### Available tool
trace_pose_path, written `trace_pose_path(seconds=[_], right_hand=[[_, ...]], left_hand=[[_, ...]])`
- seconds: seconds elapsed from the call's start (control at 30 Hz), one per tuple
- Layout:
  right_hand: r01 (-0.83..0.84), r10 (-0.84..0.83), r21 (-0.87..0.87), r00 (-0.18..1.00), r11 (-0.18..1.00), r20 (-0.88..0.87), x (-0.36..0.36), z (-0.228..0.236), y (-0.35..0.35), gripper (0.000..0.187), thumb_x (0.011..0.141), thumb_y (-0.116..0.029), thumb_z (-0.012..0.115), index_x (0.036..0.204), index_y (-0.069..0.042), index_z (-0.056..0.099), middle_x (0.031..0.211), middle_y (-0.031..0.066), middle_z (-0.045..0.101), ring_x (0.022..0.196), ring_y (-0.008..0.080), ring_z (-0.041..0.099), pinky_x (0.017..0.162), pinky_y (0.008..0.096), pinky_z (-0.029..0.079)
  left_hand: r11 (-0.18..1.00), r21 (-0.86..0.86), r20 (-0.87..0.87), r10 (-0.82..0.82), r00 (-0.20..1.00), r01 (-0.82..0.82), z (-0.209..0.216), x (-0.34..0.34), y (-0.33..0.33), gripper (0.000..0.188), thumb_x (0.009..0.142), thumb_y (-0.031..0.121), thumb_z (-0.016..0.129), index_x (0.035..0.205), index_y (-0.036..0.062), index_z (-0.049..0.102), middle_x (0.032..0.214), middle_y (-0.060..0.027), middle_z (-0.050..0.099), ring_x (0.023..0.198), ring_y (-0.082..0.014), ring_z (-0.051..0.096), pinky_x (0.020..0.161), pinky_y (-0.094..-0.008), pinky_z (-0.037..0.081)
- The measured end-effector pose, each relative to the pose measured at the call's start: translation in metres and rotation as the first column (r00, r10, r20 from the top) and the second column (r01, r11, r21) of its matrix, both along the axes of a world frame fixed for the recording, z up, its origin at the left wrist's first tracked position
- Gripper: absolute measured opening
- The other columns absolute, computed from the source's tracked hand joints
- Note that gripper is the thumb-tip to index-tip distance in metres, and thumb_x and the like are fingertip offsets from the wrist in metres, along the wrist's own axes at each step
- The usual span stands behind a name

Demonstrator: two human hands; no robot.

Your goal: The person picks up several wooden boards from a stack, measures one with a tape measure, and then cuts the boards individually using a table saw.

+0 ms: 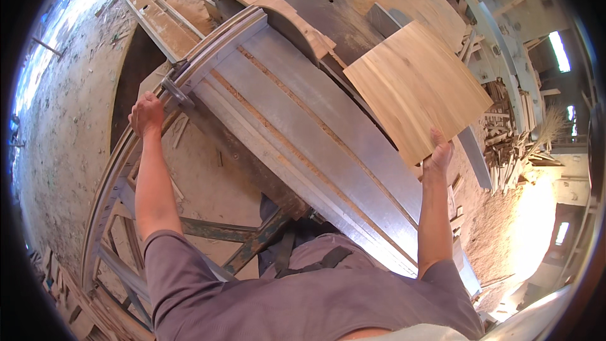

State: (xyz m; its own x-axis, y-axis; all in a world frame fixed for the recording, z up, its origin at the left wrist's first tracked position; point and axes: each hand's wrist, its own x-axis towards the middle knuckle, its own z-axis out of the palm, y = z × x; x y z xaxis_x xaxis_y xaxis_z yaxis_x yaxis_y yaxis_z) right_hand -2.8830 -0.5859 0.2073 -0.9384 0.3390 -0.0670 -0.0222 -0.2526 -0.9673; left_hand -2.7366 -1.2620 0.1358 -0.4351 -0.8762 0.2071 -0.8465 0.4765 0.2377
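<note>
My right hand (440, 153) grips the near corner of a square light-brown wooden panel (420, 88), thumb on its top face and fingers mostly hidden below. The panel is over the far right edge of a grey metal machine table (303, 107), which has two long slots full of sawdust. My left hand (146, 115) is closed at a long rail (120, 167) that bends along the table's left end. Just beyond those fingers sits a small metal clamp or stop (177, 91). Exactly how the left fingers wrap the rail is hard to make out.
Behind the table lies a long wooden board with a ragged edge (271, 3). Another narrow plank (158, 16) sticks out at the far left. Scrap wood (505, 145) and a sawdust heap (505, 233) lie on the right. Metal frame legs (218, 230) stand below my left arm.
</note>
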Motion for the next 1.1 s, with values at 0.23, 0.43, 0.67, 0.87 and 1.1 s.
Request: trace_pose_path(seconds=[0.23, 0.43, 0.67, 0.87, 1.1], right_hand=[[-0.134, 0.134, 0.014, 0.991, 0.991, 0.015, -0.054, 0.01, -0.014, 0.047, 0.082, 0.0, 0.072, 0.127, 0.008, 0.058, 0.114, 0.0177, 0.067, 0.099, 0.03, 0.068, 0.092, 0.0392, 0.056], [-0.328, 0.326, 0.059, 0.944, 0.943, 0.039, -0.142, 0.069, -0.126, 0.049, 0.082, -0.004, 0.068, 0.127, 0.011, 0.056, 0.124, 0.0205, 0.063, 0.102, 0.0325, 0.067, 0.092, 0.0421, 0.057], [-0.417, 0.43, 0.109, 0.883, 0.902, -0.186, -0.281, 0.154, -0.26, 0.051, 0.077, 0.0, 0.077, 0.124, 0.008, 0.059, 0.115, 0.0154, 0.066, 0.097, 0.0301, 0.067, 0.091, 0.0409, 0.057], [-0.311, 0.356, 0.197, 0.895, 0.93, -0.269, -0.152, 0.221, -0.191, 0.045, 0.084, -0.005, 0.073, 0.126, 0.003, 0.06, 0.115, 0.015, 0.068, 0.101, 0.0301, 0.069, 0.093, 0.0418, 0.057], [-0.075, 0.082, 0.09, 0.994, 0.993, -0.073, -0.024, 0.142, -0.042, 0.037, 0.076, -0.003, 0.077, 0.111, -0.002, 0.065, 0.1, 0.0074, 0.071, 0.09, 0.0204, 0.068, 0.085, 0.0338, 0.056]], left_hand=[[0.995, -0.1, -0.035, -0.01, 0.999, 0.007, 0.0, 0.006, 0.008, 0.048, 0.099, 0.036, 0.038, 0.091, 0.0078, 0.075, 0.099, -0.0183, 0.073, 0.092, -0.0409, 0.069, 0.085, -0.0506, 0.053], [0.974, -0.227, -0.067, -0.023, 0.997, 0.008, 0.002, 0.008, 0.001, 0.042, 0.099, 0.035, 0.045, 0.083, 0.0096, 0.074, 0.092, -0.0132, 0.075, 0.087, -0.0362, 0.07, 0.085, -0.047, 0.052], [0.979, -0.186, -0.197, -0.12, 0.973, 0.083, 0.002, 0.022, -0.004, 0.039, 0.1, 0.034, 0.046, 0.088, 0.0063, 0.072, 0.097, -0.0141, 0.074, 0.096, -0.0323, 0.068, 0.09, -0.0457, 0.049], [0.984, -0.175, -0.165, -0.063, 0.984, 0.034, 0.005, 0.012, 0.001, 0.04, 0.1, 0.034, 0.044, 0.087, 0.008, 0.072, 0.098, -0.0123, 0.074, 0.097, -0.0312, 0.068, 0.091, -0.0455, 0.049], [0.904, -0.285, -0.022, -0.338, 0.941, 0.318, -0.023, 0.023, -0.02, 0.024, 0.088, 0.021, 0.049, 0.078, 0.0115, 0.068, 0.085, -0.0153, 0.07, 0.083, -0.0356, 0.069, 0.07, -0.0491, 0.053]])
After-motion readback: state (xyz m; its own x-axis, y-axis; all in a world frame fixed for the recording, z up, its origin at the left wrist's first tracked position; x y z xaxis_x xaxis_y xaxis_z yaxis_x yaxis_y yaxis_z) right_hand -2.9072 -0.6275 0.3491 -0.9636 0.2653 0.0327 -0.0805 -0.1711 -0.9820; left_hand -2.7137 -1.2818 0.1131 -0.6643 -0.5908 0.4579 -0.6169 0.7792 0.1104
